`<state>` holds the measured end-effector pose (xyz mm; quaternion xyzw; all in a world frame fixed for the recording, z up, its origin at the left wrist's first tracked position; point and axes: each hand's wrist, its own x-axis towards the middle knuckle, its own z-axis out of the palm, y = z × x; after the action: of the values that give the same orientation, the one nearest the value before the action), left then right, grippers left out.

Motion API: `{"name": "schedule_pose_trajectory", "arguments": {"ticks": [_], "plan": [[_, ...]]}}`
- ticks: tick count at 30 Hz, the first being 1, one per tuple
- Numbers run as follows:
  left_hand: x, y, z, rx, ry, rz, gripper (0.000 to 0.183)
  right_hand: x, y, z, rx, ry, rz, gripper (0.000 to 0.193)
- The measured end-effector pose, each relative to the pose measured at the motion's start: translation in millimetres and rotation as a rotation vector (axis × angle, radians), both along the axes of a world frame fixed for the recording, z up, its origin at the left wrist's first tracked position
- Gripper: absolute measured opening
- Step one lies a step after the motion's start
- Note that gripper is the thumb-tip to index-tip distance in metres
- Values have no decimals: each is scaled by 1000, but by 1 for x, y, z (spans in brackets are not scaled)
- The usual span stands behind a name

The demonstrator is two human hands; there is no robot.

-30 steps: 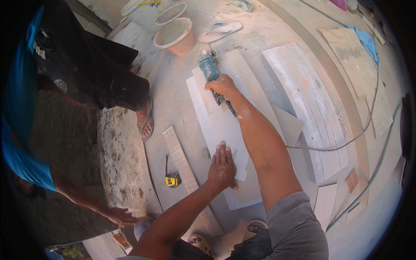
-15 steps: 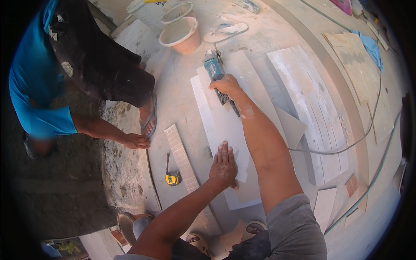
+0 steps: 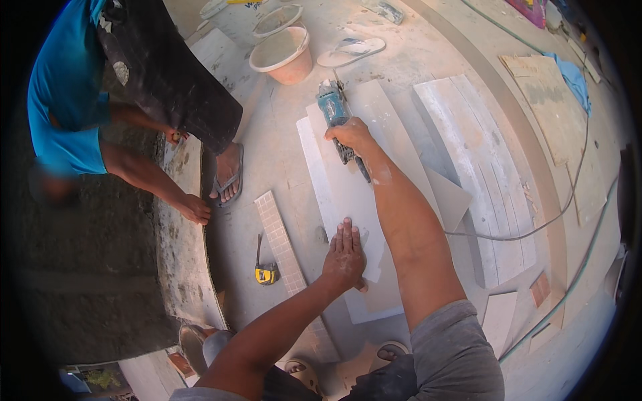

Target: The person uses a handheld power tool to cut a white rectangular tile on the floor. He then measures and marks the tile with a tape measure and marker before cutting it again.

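Note:
My right hand [image 3: 352, 136] is wrapped round the dark rear body of a blue angle grinder [image 3: 332, 108], whose head points away from me. The grinder is over the far part of a pale grey tile [image 3: 361, 200]; whether its disc touches the surface is hidden. My left hand [image 3: 344, 257] lies flat on the near part of that tile, fingers stretched forward, holding nothing. Beneath the tile, a whiter sheet [image 3: 309, 144] shows along the left side. A narrow strip of small tiles [image 3: 281, 244] and a yellow tape measure [image 3: 266, 273] lie to the left of my hand.
At left, a co-worker in a blue shirt [image 3: 67, 127] bends over, a hand on a long stained board [image 3: 184, 267] beside a dark pit. Buckets [image 3: 287, 60] and a flip-flop [image 3: 351, 51] lie ahead. White planks [image 3: 478, 167] and a cable [image 3: 495, 235] are on the right.
The co-worker's near hand has moved left, and the stained board's edge with it, widening a gap beside the floor. A second hand of theirs now shows. My hands and the grinder hold nearly still.

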<state>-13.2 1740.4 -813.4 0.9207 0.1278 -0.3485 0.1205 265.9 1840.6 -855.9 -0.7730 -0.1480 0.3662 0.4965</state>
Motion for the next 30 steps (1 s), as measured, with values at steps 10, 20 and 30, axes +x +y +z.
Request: {"name": "schedule_pose_trajectory", "arguments": {"ticks": [10, 20, 30], "plan": [[-3, 0, -6, 9, -20, -20, 159, -6, -9, 13, 7, -6, 6, 52], [-7, 1, -8, -11, -102, 9, 160, -8, -11, 15, 9, 15, -9, 51], [-10, 0, -9, 14, -171, 6, 155, -11, -18, 10, 48, 2, -13, 54]]}}
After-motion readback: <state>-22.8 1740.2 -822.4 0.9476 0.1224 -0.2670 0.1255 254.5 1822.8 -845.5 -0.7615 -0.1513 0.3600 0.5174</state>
